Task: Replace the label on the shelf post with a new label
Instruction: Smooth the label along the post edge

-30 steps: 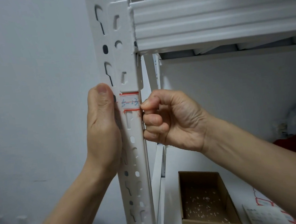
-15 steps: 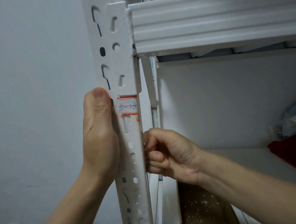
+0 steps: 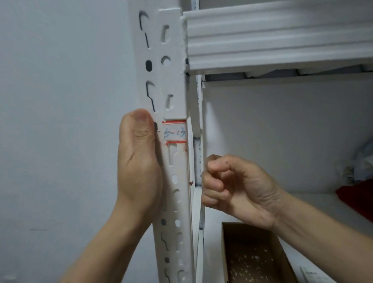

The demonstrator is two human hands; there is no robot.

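Your left hand [image 3: 138, 168] lies flat against the left face of the white perforated metal shelf post [image 3: 171, 85] at mid-frame, thumb pointing up, fingers hidden behind the steel, gripping nothing else. Your right hand [image 3: 235, 186] hovers curled into a loose fist just right of the post; whether it pinches anything is unclear. The small white paper label [image 3: 175, 132] (red borders, blue handwriting, hard to read) sticks to the post's front beside your thumb. An open brown cardboard box [image 3: 256, 260] sits at the lower right, cut off.
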